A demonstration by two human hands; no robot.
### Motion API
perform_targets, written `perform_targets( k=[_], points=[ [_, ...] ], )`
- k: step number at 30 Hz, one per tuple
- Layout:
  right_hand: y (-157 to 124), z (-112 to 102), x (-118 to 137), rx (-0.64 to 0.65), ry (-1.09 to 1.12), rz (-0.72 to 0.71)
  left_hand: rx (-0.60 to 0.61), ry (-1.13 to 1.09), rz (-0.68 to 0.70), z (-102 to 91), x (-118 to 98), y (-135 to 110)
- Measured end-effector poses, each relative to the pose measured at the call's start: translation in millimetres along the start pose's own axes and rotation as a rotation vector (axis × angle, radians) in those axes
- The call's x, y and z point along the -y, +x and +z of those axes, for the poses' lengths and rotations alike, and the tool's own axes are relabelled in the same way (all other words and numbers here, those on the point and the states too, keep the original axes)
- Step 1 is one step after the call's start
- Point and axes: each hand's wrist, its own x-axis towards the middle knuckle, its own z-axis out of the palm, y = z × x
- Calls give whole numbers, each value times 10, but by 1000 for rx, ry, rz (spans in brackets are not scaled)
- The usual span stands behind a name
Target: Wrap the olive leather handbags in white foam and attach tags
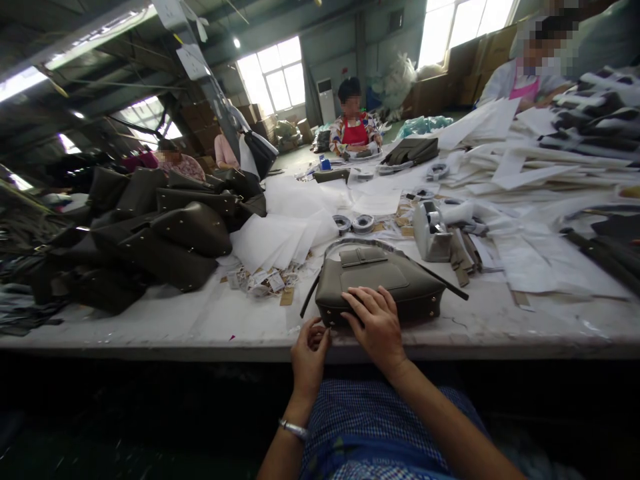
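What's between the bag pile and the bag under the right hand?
Tags, with white sheets behind them, lie between pile and bag in the head view.

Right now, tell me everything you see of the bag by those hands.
The bag looks like smooth, dark olive leather, with a tab, straps and small shiny studs. It lies on the white table, studded base toward the camera. The right hand rests on it; the left hand is at its near left corner.
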Motion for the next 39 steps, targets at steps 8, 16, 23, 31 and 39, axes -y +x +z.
perform_targets(
  k=[8, 16, 23, 31, 39],
  points=[
    [-4, -3, -8, 1, -3, -15, 41, 138, 119, 17, 63, 58],
    [-4, -7, 3, 10, 9, -4, 112, 262, 209, -17, 12, 138],
    [-14, -8, 2, 25, 16, -1, 126, 343, 187, 11, 0, 246],
    [-13, -14, -28, 13, 23, -15, 231, 258, 141, 39, -59, -18],
    [-166, -113, -60, -57, 102, -59, 97, 166, 74, -46, -30, -127]
  ],
)
